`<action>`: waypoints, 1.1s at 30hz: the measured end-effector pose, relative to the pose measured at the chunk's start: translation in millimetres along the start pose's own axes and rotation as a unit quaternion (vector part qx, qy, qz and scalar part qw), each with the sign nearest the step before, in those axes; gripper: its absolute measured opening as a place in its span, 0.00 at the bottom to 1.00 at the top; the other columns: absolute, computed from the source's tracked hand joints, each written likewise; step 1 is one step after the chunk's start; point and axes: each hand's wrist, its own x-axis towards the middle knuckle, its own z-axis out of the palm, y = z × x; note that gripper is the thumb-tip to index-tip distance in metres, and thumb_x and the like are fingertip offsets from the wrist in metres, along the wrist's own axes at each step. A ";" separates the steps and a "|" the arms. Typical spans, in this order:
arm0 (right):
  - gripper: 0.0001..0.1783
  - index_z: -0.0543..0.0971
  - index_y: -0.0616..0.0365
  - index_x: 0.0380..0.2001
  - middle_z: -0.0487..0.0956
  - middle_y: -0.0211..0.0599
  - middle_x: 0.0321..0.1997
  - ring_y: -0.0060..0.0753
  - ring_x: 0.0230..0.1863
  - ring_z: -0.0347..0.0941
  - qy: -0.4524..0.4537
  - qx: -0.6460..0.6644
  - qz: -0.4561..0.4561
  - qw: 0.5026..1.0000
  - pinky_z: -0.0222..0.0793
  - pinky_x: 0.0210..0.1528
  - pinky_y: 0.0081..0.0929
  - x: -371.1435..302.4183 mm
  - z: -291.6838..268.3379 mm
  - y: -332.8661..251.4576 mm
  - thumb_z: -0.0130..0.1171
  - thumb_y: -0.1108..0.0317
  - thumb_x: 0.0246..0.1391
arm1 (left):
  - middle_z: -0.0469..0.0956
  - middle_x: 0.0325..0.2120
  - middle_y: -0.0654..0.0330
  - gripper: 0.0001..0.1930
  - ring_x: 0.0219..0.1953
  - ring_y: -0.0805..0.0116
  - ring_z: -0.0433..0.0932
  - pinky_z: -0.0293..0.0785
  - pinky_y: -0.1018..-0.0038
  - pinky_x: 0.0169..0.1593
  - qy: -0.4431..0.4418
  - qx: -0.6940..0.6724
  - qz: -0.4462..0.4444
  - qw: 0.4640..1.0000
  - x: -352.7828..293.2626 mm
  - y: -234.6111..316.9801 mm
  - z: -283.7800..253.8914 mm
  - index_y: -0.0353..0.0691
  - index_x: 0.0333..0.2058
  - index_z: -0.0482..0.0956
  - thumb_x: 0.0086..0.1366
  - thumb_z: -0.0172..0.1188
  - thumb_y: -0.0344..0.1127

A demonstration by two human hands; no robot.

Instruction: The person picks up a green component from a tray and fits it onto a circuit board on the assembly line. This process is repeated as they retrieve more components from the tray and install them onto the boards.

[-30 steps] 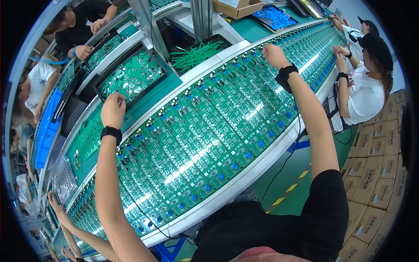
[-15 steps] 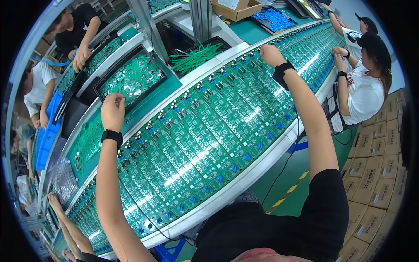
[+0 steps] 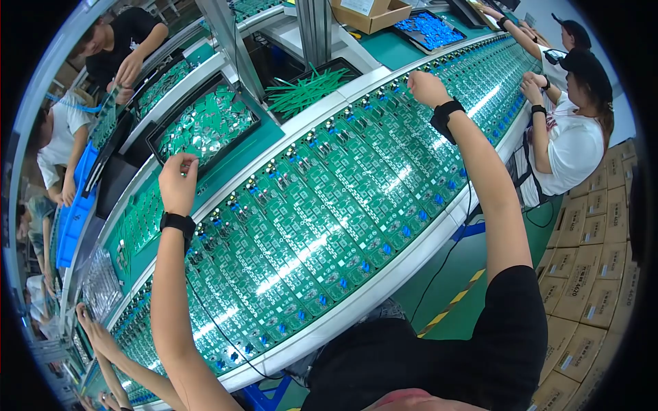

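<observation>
A long row of green circuit boards [image 3: 301, 226] lies side by side on the line, with small parts along the far edge and blue parts along the near edge. My left hand [image 3: 179, 183], wearing a black wrist strap, hovers beside the near corner of a black tray [image 3: 251, 130] of small green board pieces [image 3: 205, 127]. Its fingers are pinched together; whatever sits between them is too small to make out. Over the boards' far edge, toward the right, my right hand [image 3: 428, 90] is also closed in a pinch, its fingertips partly hidden. It wears a black strap too.
Behind the line are a tray of green strips [image 3: 308, 89], a tray of blue parts [image 3: 428, 33], a cardboard box [image 3: 370, 14] and a metal post [image 3: 315, 34]. Co-workers sit on both sides; one's forearm [image 3: 130, 363] reaches in at lower left. Stacked cartons [image 3: 589, 274] stand right.
My left hand has shifted slightly down, away from the tray; my right hand has barely moved. The boards have slid a little. A far-left co-worker has raised a board, and the lower-left forearm has moved.
</observation>
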 end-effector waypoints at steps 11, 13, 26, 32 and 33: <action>0.04 0.74 0.56 0.24 0.75 0.46 0.27 0.50 0.32 0.72 0.086 -0.081 -0.030 0.993 0.67 0.33 0.43 -5.4 12.6 -18.4 0.50 0.73 0.40 | 0.77 0.27 0.62 0.06 0.29 0.76 0.75 0.70 0.81 0.32 -0.026 -0.102 -0.082 0.991 -5.4 15.4 4.3 0.36 0.31 0.77 0.55 0.59 0.31; 0.05 0.74 0.56 0.23 0.75 0.46 0.26 0.49 0.31 0.72 0.101 -0.084 -0.036 0.991 0.67 0.32 0.42 -5.7 15.0 -19.7 0.48 0.73 0.41 | 0.77 0.28 0.64 0.07 0.31 0.77 0.74 0.69 0.81 0.33 -0.048 -0.271 -0.167 0.947 -8.5 36.5 2.7 0.37 0.33 0.77 0.56 0.59 0.33; 0.11 0.76 0.57 0.34 0.75 0.27 0.26 0.18 0.25 0.71 -0.068 0.407 -0.159 0.897 0.65 0.25 0.17 -85.1 -56.9 -196.0 0.56 0.62 0.51 | 0.76 0.31 0.65 0.10 0.36 0.77 0.74 0.69 0.81 0.36 -0.174 -0.525 -0.283 0.783 -32.4 132.2 3.9 0.37 0.37 0.76 0.57 0.58 0.34; 0.11 0.74 0.59 0.34 0.74 0.27 0.26 0.16 0.27 0.70 -0.216 0.651 -0.063 0.725 0.63 0.25 0.13 -126.7 -37.9 -237.1 0.54 0.63 0.53 | 0.76 0.30 0.61 0.10 0.32 0.74 0.75 0.74 0.79 0.35 -0.107 -0.443 -0.142 0.879 -34.5 147.6 19.8 0.34 0.36 0.76 0.57 0.58 0.32; 0.10 0.74 0.59 0.34 0.74 0.27 0.26 0.16 0.28 0.70 -0.194 0.672 -0.067 0.712 0.63 0.26 0.12 -128.6 -33.6 -238.7 0.54 0.64 0.53 | 0.76 0.30 0.61 0.10 0.32 0.74 0.75 0.74 0.79 0.35 -0.112 -0.444 -0.139 0.878 -35.2 149.7 21.5 0.34 0.36 0.76 0.57 0.58 0.32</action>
